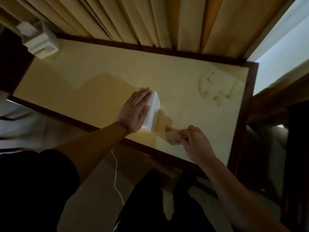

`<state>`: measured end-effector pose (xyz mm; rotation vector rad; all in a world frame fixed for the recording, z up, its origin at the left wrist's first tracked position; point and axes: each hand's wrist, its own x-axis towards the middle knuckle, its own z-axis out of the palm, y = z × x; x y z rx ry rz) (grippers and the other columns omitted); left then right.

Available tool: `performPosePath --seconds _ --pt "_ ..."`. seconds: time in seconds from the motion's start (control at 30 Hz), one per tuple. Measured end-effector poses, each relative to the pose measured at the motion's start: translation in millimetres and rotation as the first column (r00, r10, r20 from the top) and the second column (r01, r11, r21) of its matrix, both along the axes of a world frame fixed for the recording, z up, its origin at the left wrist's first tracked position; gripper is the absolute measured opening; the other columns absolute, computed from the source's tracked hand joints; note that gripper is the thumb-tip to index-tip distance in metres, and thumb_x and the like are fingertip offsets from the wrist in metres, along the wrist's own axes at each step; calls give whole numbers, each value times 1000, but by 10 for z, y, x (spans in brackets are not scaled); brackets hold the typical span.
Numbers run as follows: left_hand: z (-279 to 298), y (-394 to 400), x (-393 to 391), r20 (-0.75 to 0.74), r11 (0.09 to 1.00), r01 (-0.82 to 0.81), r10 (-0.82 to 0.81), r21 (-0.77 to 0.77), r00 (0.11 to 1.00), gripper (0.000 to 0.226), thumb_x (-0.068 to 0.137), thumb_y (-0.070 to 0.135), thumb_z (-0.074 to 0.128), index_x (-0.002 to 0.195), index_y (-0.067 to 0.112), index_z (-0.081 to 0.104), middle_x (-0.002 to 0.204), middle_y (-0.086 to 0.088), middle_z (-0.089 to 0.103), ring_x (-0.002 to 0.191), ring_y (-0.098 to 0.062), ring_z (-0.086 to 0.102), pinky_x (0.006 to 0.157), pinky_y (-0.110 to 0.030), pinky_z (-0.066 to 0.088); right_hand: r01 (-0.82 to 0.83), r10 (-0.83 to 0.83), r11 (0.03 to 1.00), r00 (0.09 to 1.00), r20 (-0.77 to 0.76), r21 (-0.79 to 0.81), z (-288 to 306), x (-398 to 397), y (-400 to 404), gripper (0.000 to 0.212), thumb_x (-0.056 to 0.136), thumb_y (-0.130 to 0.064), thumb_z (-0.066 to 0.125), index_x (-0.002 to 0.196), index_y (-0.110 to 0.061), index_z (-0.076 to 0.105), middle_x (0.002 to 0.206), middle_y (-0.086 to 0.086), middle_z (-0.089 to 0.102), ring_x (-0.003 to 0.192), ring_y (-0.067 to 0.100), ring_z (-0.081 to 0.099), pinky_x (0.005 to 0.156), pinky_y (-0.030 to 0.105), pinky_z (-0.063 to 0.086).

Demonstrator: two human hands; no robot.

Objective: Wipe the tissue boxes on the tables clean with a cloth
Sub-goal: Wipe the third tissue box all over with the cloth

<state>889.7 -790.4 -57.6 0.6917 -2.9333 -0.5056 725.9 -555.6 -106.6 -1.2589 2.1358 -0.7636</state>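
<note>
My left hand [135,113] lies flat with straight fingers against the side of a white, box-like object [154,108] near the middle of the glossy cream table [100,64]. Whether that object is a box or a folded cloth I cannot tell. Just to its right, my right hand [195,141] pinches a pale cloth [173,138], blurred by motion, close to the table's near edge. A white tissue box [41,45] with a tissue sticking out stands at the table's far left corner, far from both hands.
The table has a dark wooden border and stands against beige curtains [150,19]. A bright window [284,47] is at the right. A white cable [115,173] hangs down in front of my dark-clothed legs.
</note>
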Motion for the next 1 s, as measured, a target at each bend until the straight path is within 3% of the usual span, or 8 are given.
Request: performPosePath --seconds 0.23,0.3,0.37,0.5,0.63,0.73,0.83,1.0 --pt "-9 -87 -85 -25 999 -35 35 1 999 59 111 36 25 158 2 39 165 -15 36 155 -32 29 126 -51 24 180 -199 980 925 -322 -89 426 -416 409 43 110 -42 44 135 -20 71 98 1 60 87 20 55 72 41 52" --pt "-15 -127 -85 -32 1000 -16 16 14 999 59 111 36 26 158 3 38 165 -15 36 156 -32 28 127 -50 23 125 -106 992 928 -358 33 400 -365 448 45 111 -42 41 155 -37 50 133 10 60 115 32 60 89 47 58" --pt "-18 -139 -88 -44 999 -10 12 43 999 59 110 35 28 157 2 39 165 -15 36 155 -33 27 128 -49 21 0 71 973 952 -299 230 300 -234 481 42 112 -44 38 154 -48 42 156 10 48 143 34 48 106 49 54" --pt "-37 -133 -92 -63 994 3 4 110 998 63 109 40 28 158 2 38 166 -15 34 157 -31 23 129 -47 15 9 45 925 990 -132 381 207 83 399 43 107 -53 48 134 -25 66 116 -2 72 109 15 67 83 31 54" --pt "-17 -176 -74 -140 965 -3 40 261 989 67 108 50 26 160 9 37 169 -6 29 160 -20 13 130 -48 6 108 -54 949 982 -183 297 393 296 -98 50 103 -57 48 143 -30 61 120 -8 67 116 11 61 90 27 47" --pt "33 -285 42 -249 939 -29 120 343 961 58 109 46 33 159 19 40 170 0 28 160 -17 15 129 -39 6 125 -54 961 960 -276 246 660 432 -567 51 106 -52 49 153 -33 49 141 -8 58 128 15 53 95 30 46" --pt "42 -503 250 -231 873 -185 314 451 921 60 105 44 45 161 22 37 169 1 30 154 -17 28 123 -36 25 98 -41 973 965 -260 210 841 552 -968 62 106 -53 46 162 -31 31 161 -5 41 145 18 39 114 40 43" --pt "-79 -790 651 -53 763 -276 374 584 926 65 101 41 54 160 18 39 164 -3 39 150 -23 37 120 -39 34 1 73 961 963 -259 277 793 768 -1478 82 107 -64 32 168 -25 -7 176 -5 -11 162 14 -13 132 49 7"
